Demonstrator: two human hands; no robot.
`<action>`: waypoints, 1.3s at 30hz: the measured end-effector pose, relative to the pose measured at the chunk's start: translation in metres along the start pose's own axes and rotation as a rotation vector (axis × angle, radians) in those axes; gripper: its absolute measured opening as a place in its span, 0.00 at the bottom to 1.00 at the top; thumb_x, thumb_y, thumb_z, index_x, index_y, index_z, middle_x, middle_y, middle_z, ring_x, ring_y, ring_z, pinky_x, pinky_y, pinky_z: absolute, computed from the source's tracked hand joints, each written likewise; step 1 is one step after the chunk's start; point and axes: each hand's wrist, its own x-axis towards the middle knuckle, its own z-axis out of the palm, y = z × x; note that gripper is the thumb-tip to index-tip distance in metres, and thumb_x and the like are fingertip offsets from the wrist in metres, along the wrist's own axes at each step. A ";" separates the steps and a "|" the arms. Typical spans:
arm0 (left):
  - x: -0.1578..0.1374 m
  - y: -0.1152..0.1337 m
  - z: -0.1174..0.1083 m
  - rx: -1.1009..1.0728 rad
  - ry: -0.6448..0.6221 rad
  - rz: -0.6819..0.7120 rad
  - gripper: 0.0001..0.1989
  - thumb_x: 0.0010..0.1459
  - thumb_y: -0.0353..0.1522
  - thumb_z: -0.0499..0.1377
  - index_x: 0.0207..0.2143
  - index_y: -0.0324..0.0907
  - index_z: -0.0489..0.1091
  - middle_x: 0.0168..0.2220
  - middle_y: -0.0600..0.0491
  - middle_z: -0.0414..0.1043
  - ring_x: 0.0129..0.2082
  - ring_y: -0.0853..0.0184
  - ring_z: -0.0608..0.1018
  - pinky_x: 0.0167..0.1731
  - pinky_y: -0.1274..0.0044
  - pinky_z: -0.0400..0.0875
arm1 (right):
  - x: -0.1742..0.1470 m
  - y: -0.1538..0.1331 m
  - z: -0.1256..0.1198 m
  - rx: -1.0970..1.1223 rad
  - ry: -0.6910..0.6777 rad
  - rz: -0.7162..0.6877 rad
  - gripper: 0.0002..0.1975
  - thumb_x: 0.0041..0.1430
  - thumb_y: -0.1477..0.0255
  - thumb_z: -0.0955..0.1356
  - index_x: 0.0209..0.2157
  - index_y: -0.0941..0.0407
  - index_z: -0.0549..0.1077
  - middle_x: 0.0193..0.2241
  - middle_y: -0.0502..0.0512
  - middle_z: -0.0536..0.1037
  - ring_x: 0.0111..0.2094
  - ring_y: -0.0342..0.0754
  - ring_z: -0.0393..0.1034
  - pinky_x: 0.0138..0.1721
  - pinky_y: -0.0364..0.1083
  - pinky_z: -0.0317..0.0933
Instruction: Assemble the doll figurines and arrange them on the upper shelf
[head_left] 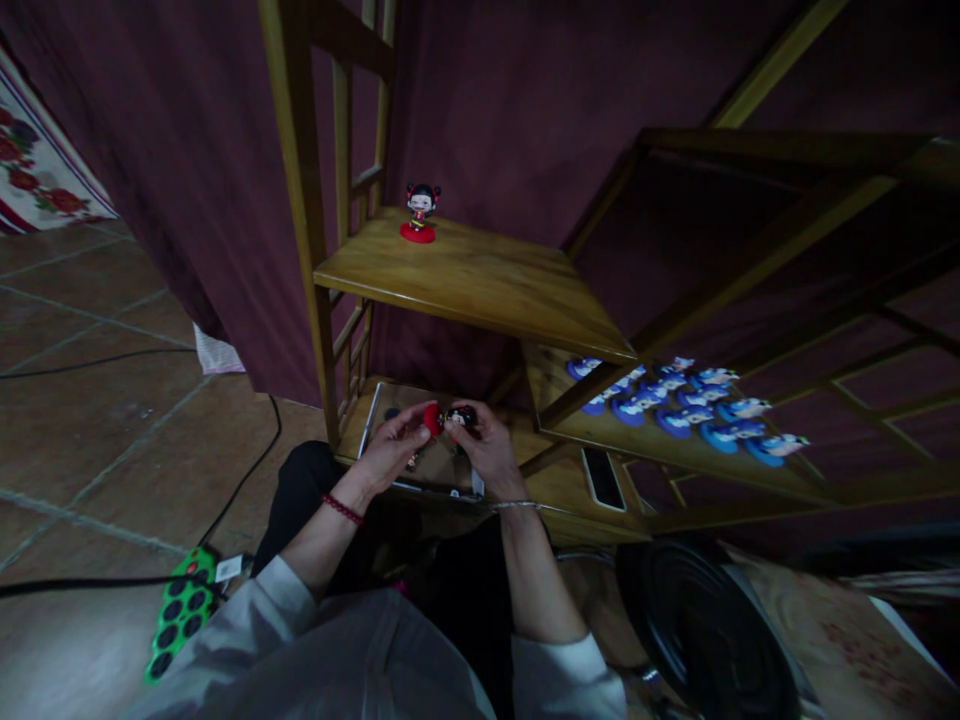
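Note:
Between my two hands lies a small figurine [457, 416] with black hair and a round red base, tipped on its side. My left hand [395, 443] pinches the red base between thumb and fingers. Around the figurine's head end, my right hand [491, 450] has its fingers closed. Just below both hands a shallow box [369, 432] rests on the lower shelf, with small pieces in it, partly covered by my hands. On the shelf above, a similar figurine [421, 207] stands upright on its red base.
The wooden shelf unit [480, 280] fills the middle. Several blue-and-white figurines [686, 415] stand on the right shelf. A phone-like dark slab [603, 478] lies lower right. A green power strip [180, 612] with cables is on the tiled floor. A black round object [705, 620] sits at lower right.

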 end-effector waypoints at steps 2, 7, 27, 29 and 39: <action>0.000 0.000 0.000 0.004 0.007 0.002 0.21 0.46 0.28 0.65 0.46 0.44 0.71 0.44 0.51 0.72 0.46 0.64 0.70 0.46 0.74 0.61 | 0.000 -0.002 0.000 0.000 -0.001 0.009 0.13 0.46 0.65 0.70 0.35 0.53 0.70 0.30 0.49 0.74 0.31 0.45 0.68 0.34 0.43 0.63; 0.000 0.000 0.000 0.016 0.009 0.009 0.22 0.46 0.28 0.65 0.46 0.42 0.71 0.43 0.50 0.73 0.46 0.63 0.71 0.47 0.73 0.61 | -0.001 -0.004 0.000 0.024 -0.021 0.036 0.14 0.46 0.65 0.69 0.36 0.53 0.70 0.30 0.49 0.74 0.30 0.44 0.68 0.33 0.43 0.63; -0.001 0.002 0.002 0.080 0.034 0.018 0.23 0.44 0.30 0.66 0.45 0.44 0.71 0.45 0.51 0.72 0.48 0.63 0.70 0.51 0.71 0.58 | -0.002 -0.010 0.006 -0.005 0.037 0.002 0.12 0.45 0.67 0.69 0.34 0.53 0.70 0.29 0.49 0.74 0.30 0.45 0.69 0.33 0.43 0.64; -0.001 0.003 0.002 0.082 0.037 0.020 0.23 0.43 0.30 0.66 0.45 0.44 0.72 0.45 0.51 0.72 0.48 0.63 0.70 0.52 0.70 0.58 | -0.002 -0.009 0.007 -0.004 0.041 0.005 0.12 0.45 0.67 0.69 0.34 0.53 0.70 0.29 0.49 0.74 0.30 0.45 0.69 0.33 0.43 0.64; 0.000 0.005 0.005 0.095 0.057 0.017 0.21 0.43 0.30 0.67 0.44 0.42 0.73 0.42 0.50 0.74 0.46 0.62 0.71 0.51 0.70 0.59 | -0.003 -0.006 0.008 0.051 0.038 -0.028 0.11 0.47 0.67 0.69 0.35 0.53 0.69 0.31 0.50 0.74 0.33 0.45 0.69 0.37 0.44 0.65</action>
